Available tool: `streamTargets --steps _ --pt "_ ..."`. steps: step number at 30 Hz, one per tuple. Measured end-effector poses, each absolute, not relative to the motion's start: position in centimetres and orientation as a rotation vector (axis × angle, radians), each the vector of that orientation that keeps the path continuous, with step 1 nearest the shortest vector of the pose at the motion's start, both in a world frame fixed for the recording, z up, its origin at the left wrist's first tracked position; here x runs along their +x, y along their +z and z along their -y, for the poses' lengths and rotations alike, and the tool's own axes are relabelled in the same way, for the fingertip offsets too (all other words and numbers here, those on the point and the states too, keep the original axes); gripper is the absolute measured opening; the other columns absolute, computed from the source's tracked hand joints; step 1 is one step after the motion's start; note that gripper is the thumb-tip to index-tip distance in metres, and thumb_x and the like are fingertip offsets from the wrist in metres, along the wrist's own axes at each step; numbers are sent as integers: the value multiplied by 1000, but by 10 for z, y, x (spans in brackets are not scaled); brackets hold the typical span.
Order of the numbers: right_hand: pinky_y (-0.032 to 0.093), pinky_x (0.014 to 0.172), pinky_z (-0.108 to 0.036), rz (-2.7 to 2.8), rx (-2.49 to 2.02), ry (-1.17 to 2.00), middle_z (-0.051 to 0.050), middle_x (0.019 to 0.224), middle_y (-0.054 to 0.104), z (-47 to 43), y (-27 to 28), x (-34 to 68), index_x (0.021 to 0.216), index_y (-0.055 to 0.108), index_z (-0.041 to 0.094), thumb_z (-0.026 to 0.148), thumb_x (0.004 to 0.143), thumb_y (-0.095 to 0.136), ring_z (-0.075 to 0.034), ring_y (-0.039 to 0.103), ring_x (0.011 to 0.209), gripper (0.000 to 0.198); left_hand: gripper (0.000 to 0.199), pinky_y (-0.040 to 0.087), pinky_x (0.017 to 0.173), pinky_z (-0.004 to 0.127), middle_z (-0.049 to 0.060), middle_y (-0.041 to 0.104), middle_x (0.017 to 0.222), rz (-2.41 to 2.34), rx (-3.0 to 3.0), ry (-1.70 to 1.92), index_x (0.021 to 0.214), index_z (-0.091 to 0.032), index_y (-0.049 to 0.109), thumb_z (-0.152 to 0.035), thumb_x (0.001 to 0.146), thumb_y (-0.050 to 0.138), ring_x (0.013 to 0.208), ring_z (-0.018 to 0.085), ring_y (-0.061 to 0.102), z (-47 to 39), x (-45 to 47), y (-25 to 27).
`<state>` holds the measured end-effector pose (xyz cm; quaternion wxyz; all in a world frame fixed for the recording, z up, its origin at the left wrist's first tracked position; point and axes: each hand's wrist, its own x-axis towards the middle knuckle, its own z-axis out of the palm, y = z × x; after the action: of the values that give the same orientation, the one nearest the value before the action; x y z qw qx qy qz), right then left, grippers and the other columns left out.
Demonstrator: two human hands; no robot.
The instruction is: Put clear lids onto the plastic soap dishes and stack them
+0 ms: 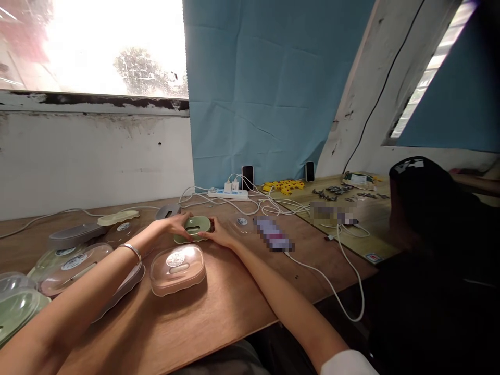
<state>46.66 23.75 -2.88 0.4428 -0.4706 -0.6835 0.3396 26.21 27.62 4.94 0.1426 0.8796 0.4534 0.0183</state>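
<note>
Both of my hands are stretched out over the wooden table, one at each end of a small green plastic dish (pixel 198 225) with a slot in its middle. My left hand (pixel 178 226), with a bangle on the wrist, grips its left end. The fingers of my right hand (pixel 219 233) curl round its right end. Nearer to me sits a pink soap-dish-like box (pixel 177 272) under a clear lid with a round label. Just behind my left hand lies a grey slotted piece (pixel 167 211). A loose clear lid (pixel 241 223) with a label rests to the right.
Several lidded boxes, one of them pink (pixel 74 265), crowd the left side. A power strip (pixel 227 194) with white cables stands by the wall. A blurred phone (pixel 273 234) lies right of my hands, its cable looping off the edge. A person in a black cap (pixel 420 169) sits at right.
</note>
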Motion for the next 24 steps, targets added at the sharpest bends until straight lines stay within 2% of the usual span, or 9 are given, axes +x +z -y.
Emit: streamTargets --steps 4,9,15,24 --pt "45 92 -37 1676 -1144 845 -9 118 59 -240 -30 463 123 45 19 39 68 76 -22 57 107 66 36 50 86 45 9 56 121 -1287 2496 62 121 -17 52 -32 89 57 103 24 58 -275 261 51" --pt "42 95 -37 1681 -1155 841 -9 121 57 -246 -32 461 123 46 20 39 68 76 -23 54 111 66 36 50 87 45 9 56 121 -1290 2465 61 121 -17 52 -32 89 57 104 24 58 -278 258 49" --pt "42 96 -36 1723 -1186 826 -10 123 56 -248 -30 465 126 44 20 38 74 71 -23 54 112 62 36 47 90 47 9 53 127 -1286 2479 99 122 -18 51 -32 89 57 109 25 55 -284 262 46" --pt "39 96 -41 1803 -1286 749 -11 120 60 -245 -25 473 118 54 19 44 68 75 -28 54 111 60 36 48 90 47 9 53 126 -1257 2516 66 122 -18 52 -32 89 57 109 25 56 -292 260 33"
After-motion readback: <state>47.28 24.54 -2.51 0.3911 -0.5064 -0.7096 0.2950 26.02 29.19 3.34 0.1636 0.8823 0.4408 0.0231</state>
